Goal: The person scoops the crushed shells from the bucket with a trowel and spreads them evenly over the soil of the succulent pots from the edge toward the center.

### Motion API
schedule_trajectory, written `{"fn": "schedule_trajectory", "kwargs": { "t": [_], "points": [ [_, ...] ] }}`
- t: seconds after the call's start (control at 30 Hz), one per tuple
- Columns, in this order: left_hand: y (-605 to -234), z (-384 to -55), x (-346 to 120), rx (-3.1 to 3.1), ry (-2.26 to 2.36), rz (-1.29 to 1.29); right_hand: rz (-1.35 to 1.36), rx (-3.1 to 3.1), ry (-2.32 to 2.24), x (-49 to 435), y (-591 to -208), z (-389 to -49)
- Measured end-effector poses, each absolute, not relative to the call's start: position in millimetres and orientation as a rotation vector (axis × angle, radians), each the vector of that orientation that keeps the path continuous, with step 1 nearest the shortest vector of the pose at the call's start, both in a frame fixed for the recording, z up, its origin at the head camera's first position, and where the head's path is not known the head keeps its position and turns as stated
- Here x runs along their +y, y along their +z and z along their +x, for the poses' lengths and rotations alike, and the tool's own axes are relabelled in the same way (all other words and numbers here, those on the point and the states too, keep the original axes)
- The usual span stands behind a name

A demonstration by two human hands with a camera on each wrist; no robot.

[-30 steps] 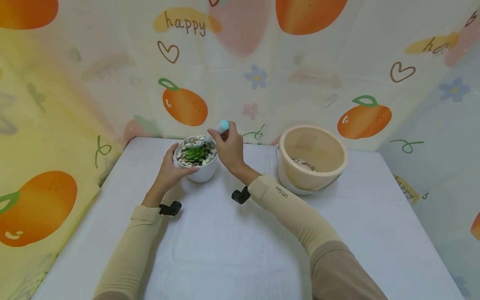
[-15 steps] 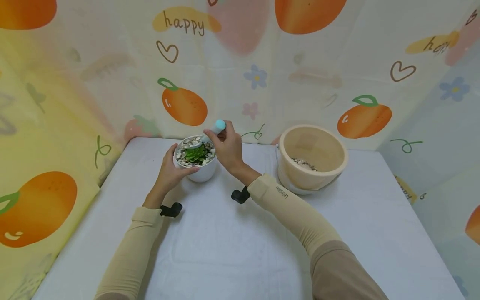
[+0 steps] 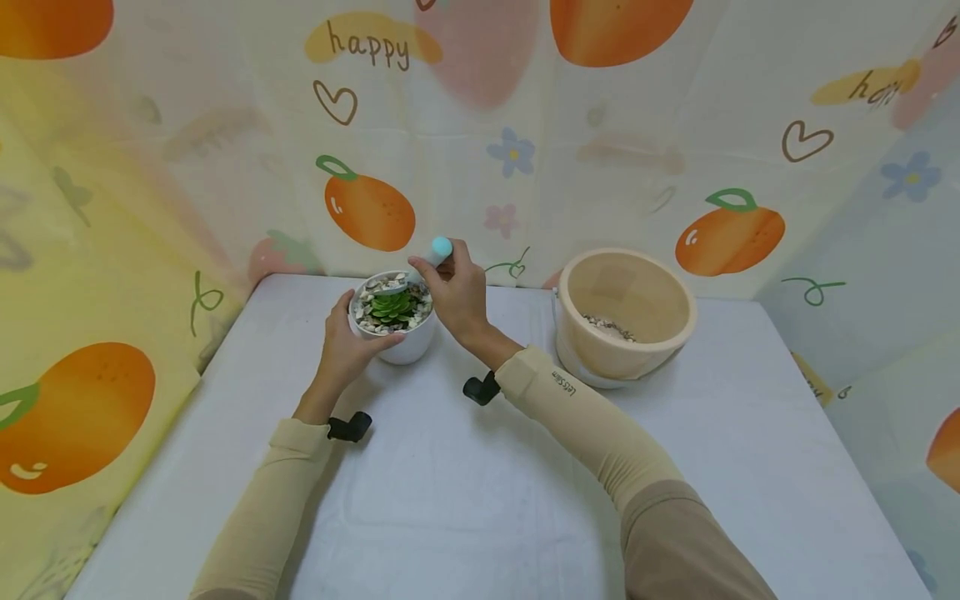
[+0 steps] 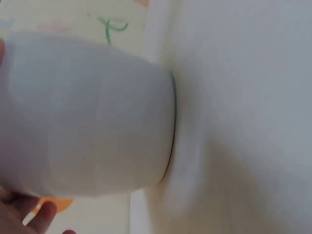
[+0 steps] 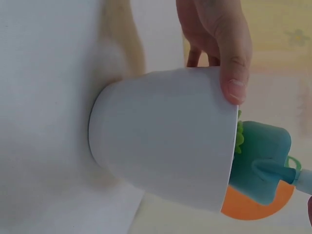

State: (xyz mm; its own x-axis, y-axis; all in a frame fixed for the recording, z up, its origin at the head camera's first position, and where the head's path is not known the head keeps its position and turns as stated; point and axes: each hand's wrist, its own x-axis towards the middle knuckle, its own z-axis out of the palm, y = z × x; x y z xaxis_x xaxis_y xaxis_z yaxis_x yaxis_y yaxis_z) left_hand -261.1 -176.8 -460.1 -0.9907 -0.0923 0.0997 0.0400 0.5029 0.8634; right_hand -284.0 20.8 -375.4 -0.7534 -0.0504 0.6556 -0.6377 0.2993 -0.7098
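Observation:
A white flowerpot [image 3: 408,348] stands upright at the back left of the table. It holds a green succulent [image 3: 392,310] ringed by pale pebbles [image 3: 367,302]. My left hand [image 3: 343,346] grips this pot at the rim, thumb across the near side and fingers round the left. My right hand [image 3: 461,296] pinches the light blue handle of a small trowel [image 3: 441,248] above the pot's right side. In the right wrist view, the trowel's teal blade [image 5: 261,158] is at the pot's mouth beside the succulent. Its tip is hidden behind the rim there.
A larger cream bucket [image 3: 626,358] with some pebbles [image 3: 609,327] at its bottom stands at the right, beyond my right forearm. A white cloth [image 3: 465,500] covers the table. Printed curtains [image 3: 525,192] hang right behind its back edge.
My left wrist has shifted slightly right while its hold on the flowerpot stays. The trowel and my right hand have moved a little left over the pebbles.

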Motion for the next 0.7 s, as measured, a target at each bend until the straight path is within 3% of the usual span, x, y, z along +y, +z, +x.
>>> {"fn": "schedule_trajectory", "kwargs": {
  "t": [0.7],
  "points": [
    [-456.9,-263.6,-183.0,-2.616,-1.626,-0.067,0.637,-1.988,1.393,22.6,-367.2,-282.9]
  ]
}}
